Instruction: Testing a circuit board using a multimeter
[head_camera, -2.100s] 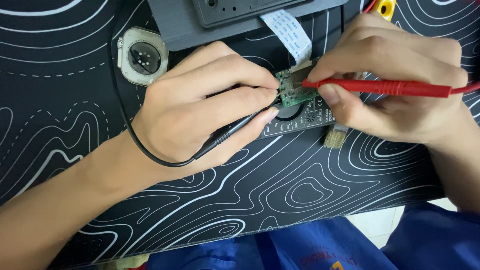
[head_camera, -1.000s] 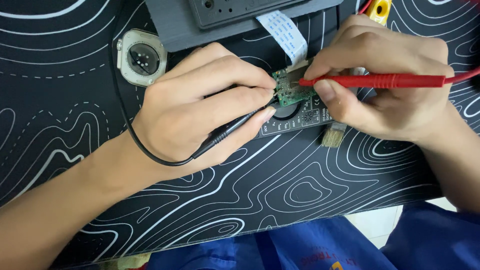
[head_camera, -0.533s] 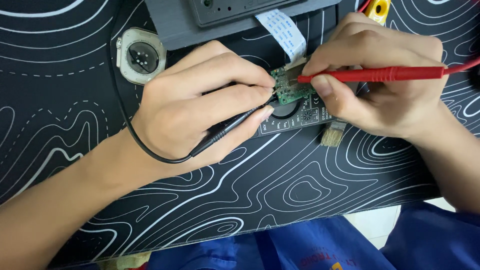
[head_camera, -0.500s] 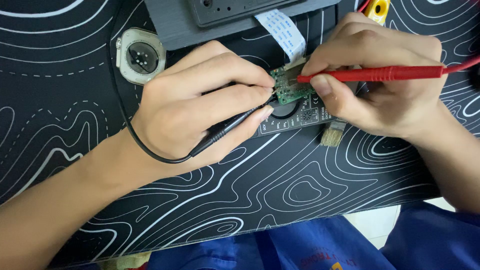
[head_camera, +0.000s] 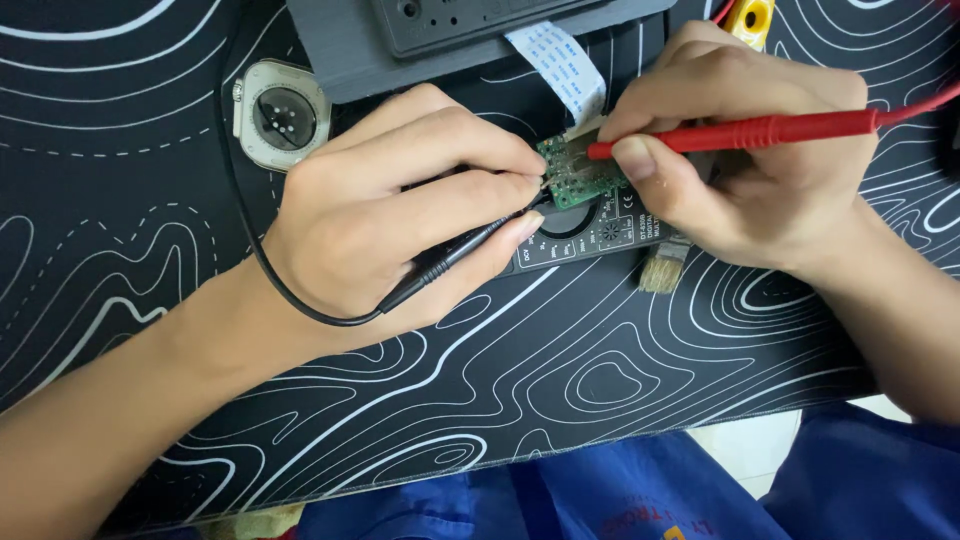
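Barely anything's moved: left hand (head_camera: 400, 225) still pinches the black probe (head_camera: 450, 262), right hand (head_camera: 745, 150) the red probe (head_camera: 740, 132), both tips parked on the small green circuit board (head_camera: 580, 178) near the mat's (head_camera: 600, 390) far edge.

A small circuit board (head_camera: 578, 175) sits on a meter (head_camera: 590, 232) mid-mat (head_camera: 500, 400), between both hands. A watch case (head_camera: 280, 112) lies left; a brush (head_camera: 662, 268) right of the meter.

In my right hand (head_camera: 760, 170) the red probe (head_camera: 760, 128) is smooth, slightly glossy plastic; the black probe (head_camera: 455, 258) in my left hand (head_camera: 400, 230) is matt plastic on a rubbery cable. The small green circuit board (head_camera: 580, 175) looks lacquered, with shiny metal solder points. The black mat (head_camera: 500, 400) beneath is matt and cloth-like, and the watch case (head_camera: 278, 112) is dull brushed metal.
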